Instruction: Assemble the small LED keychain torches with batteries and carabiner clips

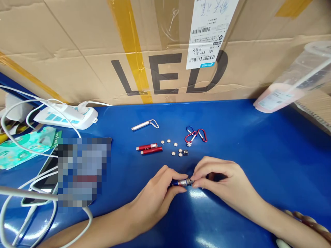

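Between the thumb and fingers of my left hand [155, 191] is a dark blue laser pointer [183, 182] with a printed label, lying nearly level. My right hand [224, 175] is closed in a pinch at its right end, on a small metal end piece [190, 181]; the fingertips partly cover it. Just beyond my hands lie several button cells [175, 144] and a small silvery part [185, 152]. Left of these are two red tubes [151, 150], side by side. Farther back rests a silver tube [141, 125] with a carabiner clip [155, 124] at its end.
Blue and red carabiner clips [202, 135] lie behind the cells. At left are a power strip [67, 117], white cables [55, 206] and a blurred-out device [82, 172]. A large cardboard box [90, 51] walls off the back. A tall plastic cup [276, 96] stands at right.
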`<move>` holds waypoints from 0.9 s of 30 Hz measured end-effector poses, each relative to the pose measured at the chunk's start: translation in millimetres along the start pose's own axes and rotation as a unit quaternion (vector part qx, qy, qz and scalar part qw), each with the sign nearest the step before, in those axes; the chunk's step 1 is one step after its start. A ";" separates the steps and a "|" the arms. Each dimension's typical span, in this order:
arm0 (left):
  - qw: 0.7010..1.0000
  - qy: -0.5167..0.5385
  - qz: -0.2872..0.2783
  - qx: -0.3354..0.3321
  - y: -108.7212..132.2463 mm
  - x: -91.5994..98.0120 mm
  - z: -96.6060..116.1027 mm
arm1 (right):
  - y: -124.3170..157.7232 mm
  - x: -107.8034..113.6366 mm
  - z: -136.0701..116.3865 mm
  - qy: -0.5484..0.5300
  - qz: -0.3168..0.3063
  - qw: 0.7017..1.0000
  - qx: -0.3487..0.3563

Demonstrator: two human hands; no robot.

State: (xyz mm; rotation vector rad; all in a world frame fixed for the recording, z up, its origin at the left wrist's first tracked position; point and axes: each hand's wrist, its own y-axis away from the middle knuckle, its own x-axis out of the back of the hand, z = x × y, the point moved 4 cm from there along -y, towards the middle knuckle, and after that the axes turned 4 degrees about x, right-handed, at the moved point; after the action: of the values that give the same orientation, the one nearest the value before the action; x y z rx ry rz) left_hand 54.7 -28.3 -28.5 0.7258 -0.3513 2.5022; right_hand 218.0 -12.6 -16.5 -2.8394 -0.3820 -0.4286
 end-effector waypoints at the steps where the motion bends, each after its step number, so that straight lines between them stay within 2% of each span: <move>1: 1.000 0.002 0.004 -0.015 -0.4 0.1 0.8 | -0.3 -0.3 1.6 0.002 -0.009 1.000 -0.008; 8: 0.995 -0.018 -0.020 -0.098 -4.2 -2.6 5.7 | -1.1 -3.1 11.8 -0.001 -0.069 0.996 -0.056; 17: 0.981 -0.102 -0.023 -0.162 -3.7 -5.7 7.8 | 3.5 -6.6 7.9 0.037 -0.097 0.994 0.015; 19: 0.980 -0.111 -0.019 -0.165 -3.0 -5.7 7.4 | 4.2 -6.9 6.6 0.048 -0.090 0.994 0.024; 24: 0.984 -0.101 0.012 -0.146 -2.6 -4.8 7.2 | 4.7 -6.8 0.7 0.070 -0.025 0.996 0.043; 27: 0.983 -0.102 0.026 -0.148 -2.1 -4.8 7.4 | 3.4 -9.4 1.3 0.067 -0.025 0.997 0.008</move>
State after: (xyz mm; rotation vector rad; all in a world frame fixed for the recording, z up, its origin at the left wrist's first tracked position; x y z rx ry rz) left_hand 62.5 -31.2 -24.9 0.8581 -0.8049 2.3554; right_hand 210.6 -17.5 -21.4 -2.7700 -0.4286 -0.6204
